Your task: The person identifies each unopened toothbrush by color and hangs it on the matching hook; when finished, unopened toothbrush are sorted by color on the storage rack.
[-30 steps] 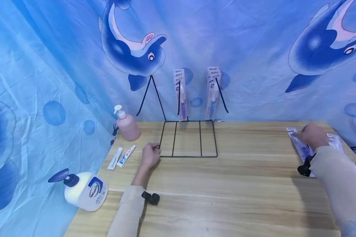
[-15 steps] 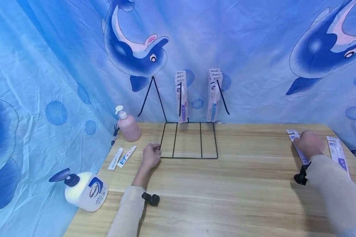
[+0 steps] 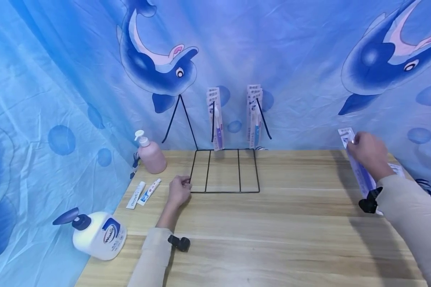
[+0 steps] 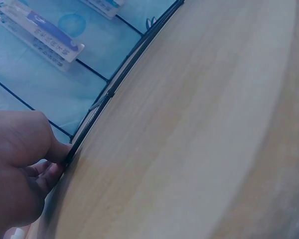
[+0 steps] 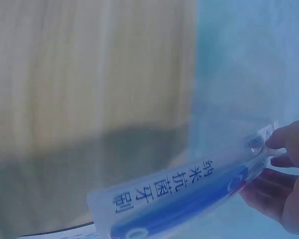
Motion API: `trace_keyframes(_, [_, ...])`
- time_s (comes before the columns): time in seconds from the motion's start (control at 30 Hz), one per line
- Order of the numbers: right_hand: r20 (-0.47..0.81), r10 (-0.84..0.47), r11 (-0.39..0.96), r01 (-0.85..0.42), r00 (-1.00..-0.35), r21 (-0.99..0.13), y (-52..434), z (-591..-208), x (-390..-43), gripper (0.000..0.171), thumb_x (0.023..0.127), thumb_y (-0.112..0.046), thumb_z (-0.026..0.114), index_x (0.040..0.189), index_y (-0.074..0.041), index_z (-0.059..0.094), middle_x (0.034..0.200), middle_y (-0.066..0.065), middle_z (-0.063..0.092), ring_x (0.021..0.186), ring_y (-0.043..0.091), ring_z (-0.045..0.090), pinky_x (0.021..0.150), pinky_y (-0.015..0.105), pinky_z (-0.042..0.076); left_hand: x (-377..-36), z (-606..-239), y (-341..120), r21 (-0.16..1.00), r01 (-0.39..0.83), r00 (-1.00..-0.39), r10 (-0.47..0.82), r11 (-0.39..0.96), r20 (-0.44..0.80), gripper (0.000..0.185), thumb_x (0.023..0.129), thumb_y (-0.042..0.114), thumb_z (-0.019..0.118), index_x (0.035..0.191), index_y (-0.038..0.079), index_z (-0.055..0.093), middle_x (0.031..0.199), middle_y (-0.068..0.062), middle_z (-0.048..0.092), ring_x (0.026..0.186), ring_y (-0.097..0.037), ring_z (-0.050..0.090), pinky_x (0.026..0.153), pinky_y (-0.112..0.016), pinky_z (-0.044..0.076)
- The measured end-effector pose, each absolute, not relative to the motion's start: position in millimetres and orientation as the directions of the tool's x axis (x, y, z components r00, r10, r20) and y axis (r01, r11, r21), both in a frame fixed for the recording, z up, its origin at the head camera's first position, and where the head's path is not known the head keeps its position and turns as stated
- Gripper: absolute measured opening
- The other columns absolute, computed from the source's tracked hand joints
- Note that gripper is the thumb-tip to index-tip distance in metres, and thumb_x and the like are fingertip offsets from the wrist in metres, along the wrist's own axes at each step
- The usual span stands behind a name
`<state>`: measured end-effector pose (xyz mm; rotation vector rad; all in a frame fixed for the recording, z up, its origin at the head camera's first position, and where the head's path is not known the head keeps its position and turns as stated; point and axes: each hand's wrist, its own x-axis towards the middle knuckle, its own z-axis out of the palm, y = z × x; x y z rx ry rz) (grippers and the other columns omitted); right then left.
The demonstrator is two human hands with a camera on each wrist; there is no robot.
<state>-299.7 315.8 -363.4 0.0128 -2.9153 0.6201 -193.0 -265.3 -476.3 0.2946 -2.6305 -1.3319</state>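
White pump bottle [image 3: 99, 238], blue label, lettering blurred, lying at table's [image 3: 273, 231] left front edge. Two small tubes [image 3: 143, 192] behind it; white one marked "protefix". Pink pump bottle [image 3: 151, 154] upright near backdrop. Left hand [image 3: 178, 190], fingers pinched on front left corner of black wire rack [image 3: 224, 171]; carded toothbrushes [image 3: 215, 117] hanging on rack's upright prongs. Right hand [image 3: 368, 153], fingers clamped on toothbrush pack [image 3: 359, 167], raised off table at far right; pack printed "纳米抗菌牙刷".

Packaged toothbrush [image 3: 359, 169] lifted off table, tilted; black wire rack [image 3: 224, 169] standing upright.
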Motion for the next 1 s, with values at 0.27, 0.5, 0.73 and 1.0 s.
trace_keyframes(0.27, [0.296, -0.032, 0.914, -0.148, -0.955, -0.378, 280.6, -326.4, -295.1, 0.030, 0.093, -0.019, 0.055, 0.096, 0.011, 0.057, 0.073, 0.025, 0.059, 0.052, 0.030, 0.056, 0.043, 0.038, 0.039, -189.0, -477.2, -267.9, 0.817, -0.111, -0.964, -0.260, 0.566, 0.049, 0.037, 0.086, -0.007, 0.063, 0.124, -0.009, 0.062, 0.103, -0.018, 0.061, 0.094, -0.030, 0.061, 0.085, -0.040, 0.055])
trace_keyframes(0.5, [0.414, -0.070, 0.897, -0.239, -0.908, -0.373, 240.0, -293.0, -270.8, 0.031, 0.093, -0.019, 0.058, 0.102, 0.011, 0.059, 0.082, 0.030, 0.061, 0.051, 0.031, 0.056, 0.038, 0.035, 0.040, -186.8, -477.1, -270.1, 0.802, -0.087, -0.965, -0.250, 0.591, 0.079, 0.036, 0.086, -0.007, 0.063, 0.122, -0.011, 0.063, 0.101, -0.019, 0.062, 0.092, -0.030, 0.061, 0.084, -0.042, 0.056])
trace_keyframes(0.73, [0.601, -0.224, 0.849, -0.456, -0.767, -0.266, 193.9, -257.0, -231.0, 0.026, 0.090, -0.016, 0.066, 0.100, 0.008, 0.063, 0.085, 0.027, 0.064, 0.061, 0.033, 0.060, 0.040, 0.030, 0.042, -189.2, -478.0, -270.4, 0.800, -0.079, -0.966, -0.242, 0.595, 0.085, 0.036, 0.086, -0.007, 0.063, 0.121, -0.011, 0.063, 0.100, -0.018, 0.062, 0.090, -0.030, 0.061, 0.083, -0.040, 0.056])
trace_keyframes(1.0, [0.739, -0.365, 0.727, -0.669, -0.567, -0.154, 140.6, -231.3, -182.8, 0.015, 0.085, -0.009, 0.072, 0.093, 0.001, 0.065, 0.079, 0.014, 0.065, 0.062, 0.025, 0.064, 0.045, 0.030, 0.050, -192.5, -477.0, -266.8, 0.810, -0.082, -0.968, -0.239, 0.581, 0.073, 0.037, 0.086, -0.008, 0.062, 0.123, -0.011, 0.062, 0.101, -0.018, 0.060, 0.091, -0.030, 0.061, 0.083, -0.039, 0.056])
